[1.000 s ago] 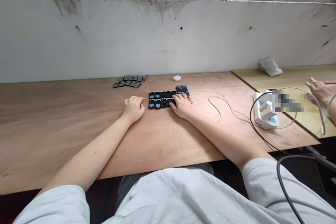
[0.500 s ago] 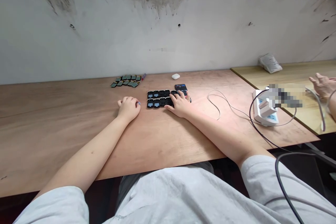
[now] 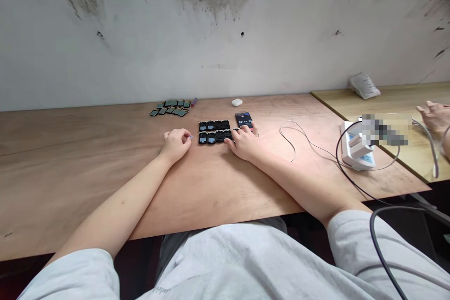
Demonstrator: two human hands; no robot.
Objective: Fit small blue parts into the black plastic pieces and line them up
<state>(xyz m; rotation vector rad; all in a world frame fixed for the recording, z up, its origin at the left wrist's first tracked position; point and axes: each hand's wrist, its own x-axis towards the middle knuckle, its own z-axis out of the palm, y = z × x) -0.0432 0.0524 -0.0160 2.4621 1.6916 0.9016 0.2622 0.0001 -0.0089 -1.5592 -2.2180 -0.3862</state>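
Observation:
My left hand (image 3: 176, 144) rests on the tabletop, closed in a pinch on a small pale-blue piece (image 3: 191, 136) at its fingertips. To its right lie two rows of black plastic housings (image 3: 219, 136); the left ones carry pale-blue pieces (image 3: 211, 140) like it, the others look plain black. My right hand (image 3: 246, 143) lies at the right end of these rows, fingers spread, thumb at the lower row's edge. Its fingers partly cover more black parts. Just beyond the fingers is a phone (image 3: 243, 118) with a timer on its screen, its lower part hidden.
Several small green-grey pieces (image 3: 171, 109) lie near the wall beside a slim purplish item (image 3: 194, 102). A white rounded case (image 3: 237, 102) sits behind the phone. At right are a power strip (image 3: 355, 150), cables and another person's hand (image 3: 434, 115).
My right hand has shifted right, uncovering more of the black housings. My left hand has edged right, and the pale-blue piece now sticks out toward the rows.

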